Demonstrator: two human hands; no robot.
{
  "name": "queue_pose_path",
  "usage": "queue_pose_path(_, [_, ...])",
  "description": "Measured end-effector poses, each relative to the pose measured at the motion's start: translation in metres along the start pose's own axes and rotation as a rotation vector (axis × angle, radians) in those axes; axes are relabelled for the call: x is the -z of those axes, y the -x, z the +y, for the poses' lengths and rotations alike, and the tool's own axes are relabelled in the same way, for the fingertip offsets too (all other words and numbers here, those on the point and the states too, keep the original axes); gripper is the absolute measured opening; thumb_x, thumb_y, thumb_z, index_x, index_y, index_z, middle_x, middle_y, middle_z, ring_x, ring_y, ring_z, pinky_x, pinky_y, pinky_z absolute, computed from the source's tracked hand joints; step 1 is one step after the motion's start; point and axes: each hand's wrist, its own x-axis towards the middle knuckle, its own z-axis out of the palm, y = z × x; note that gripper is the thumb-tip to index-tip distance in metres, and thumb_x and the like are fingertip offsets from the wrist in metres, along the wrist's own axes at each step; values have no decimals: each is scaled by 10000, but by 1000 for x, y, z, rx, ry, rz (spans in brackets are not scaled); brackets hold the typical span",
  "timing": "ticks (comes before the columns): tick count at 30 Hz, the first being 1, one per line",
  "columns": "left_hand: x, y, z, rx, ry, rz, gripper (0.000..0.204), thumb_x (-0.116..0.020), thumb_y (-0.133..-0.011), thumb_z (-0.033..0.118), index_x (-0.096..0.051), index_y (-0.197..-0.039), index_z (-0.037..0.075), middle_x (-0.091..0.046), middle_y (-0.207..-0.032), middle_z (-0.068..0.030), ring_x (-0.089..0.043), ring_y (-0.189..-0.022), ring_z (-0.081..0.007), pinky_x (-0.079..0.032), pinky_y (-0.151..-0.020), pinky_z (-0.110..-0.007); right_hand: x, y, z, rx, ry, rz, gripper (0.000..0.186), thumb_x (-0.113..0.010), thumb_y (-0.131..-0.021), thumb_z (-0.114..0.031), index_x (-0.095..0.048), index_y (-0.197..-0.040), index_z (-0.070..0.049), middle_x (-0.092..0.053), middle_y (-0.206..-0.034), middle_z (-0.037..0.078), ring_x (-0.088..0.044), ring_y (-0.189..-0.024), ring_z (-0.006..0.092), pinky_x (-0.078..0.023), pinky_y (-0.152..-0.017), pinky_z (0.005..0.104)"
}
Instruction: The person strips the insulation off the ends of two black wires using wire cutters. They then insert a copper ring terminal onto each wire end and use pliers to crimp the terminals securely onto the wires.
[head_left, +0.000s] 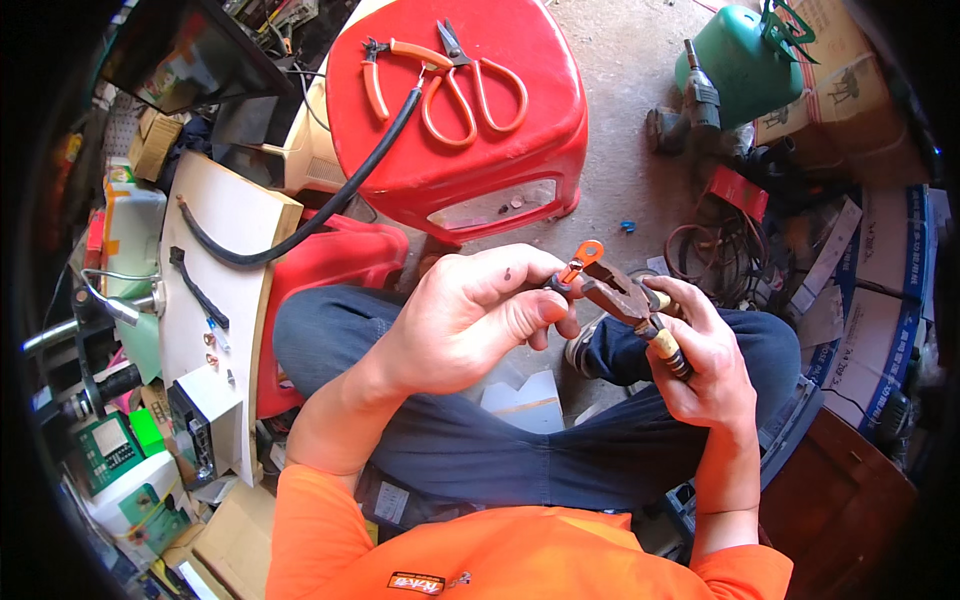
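Above my lap, my left hand (455,320) pinches a copper cable lug (589,251) by its lower end between thumb and fingers. Its ring end points up and away from me. In my right hand (708,365) is a pair of pliers (618,296) with worn yellow-and-black handles. The plier jaws reach up close beside the lug; whether they touch it I cannot tell. My left fingers hide the lug's lower part. Beyond my hands, orange-handled diagonal cutters (375,92) and scissors (483,92) lie on a red stool (545,70).
A thick black cable (345,190) runs from the stool to a white board (205,215) at left. On that board lie a short cable piece (200,288) and small copper lugs (210,350). At far right stand a green tank (730,60), a power drill (702,98) and cardboard boxes (840,90).
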Motion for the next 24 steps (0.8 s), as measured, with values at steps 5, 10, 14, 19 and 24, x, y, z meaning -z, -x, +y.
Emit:
queue_pose_path(5, [3,-1,-5,-17,-97,-10,217,-593,-970,111,-610,-1119,-46,-697,-880,-65,-578,-689,-57,-497,-637,-211,0,2,1,1,16,39,343,-679,-669,38,-654,-1010,6,-572,-1137,241,-600,-1012,399,-497,-900,414])
queue_pose_path(10, [0,-3,-4,-12,-132,4,215,-613,-953,92,-626,-1120,-43,-702,-869,-42,-572,-690,-42,-495,-635,-205,2,1,-1,15,32,33,333,-689,-661,39,-661,-991,-1,-581,-1104,226,-609,-963,379,-512,-842,396])
queue_pose_path(14, [0,-3,-8,-42,-148,13,207,-615,-951,86,-643,-1114,-38,-701,-867,-39,-568,-695,-35,-490,-634,-201,7,2,0,16,58,-16,327,-717,-683,13,-646,-1001,1,-584,-1099,223,-613,-944,373,-513,-823,400])
queue_pose_path(19, [3,-4,-6,-96,-242,3,228,-636,-936,75,-649,-1124,-54,-708,-869,-62,-594,-718,-54,-500,-656,-209,5,10,-5,-110,-137,158,513,-767,-784,-102,-494,-1190,52,-597,-1057,231,-618,-961,377,-507,-831,414])
queue_pose_path(24, [-5,-2,-5,-197,-276,35,245,-687,-872,11,-663,-1105,-58,-704,-871,-116,-639,-741,-118,-517,-701,-249,15,3,-19,-72,205,-31,456,-747,-757,-85,-504,-1129,18,-590,-958,193,-609,-851,385,-503,-746,405])
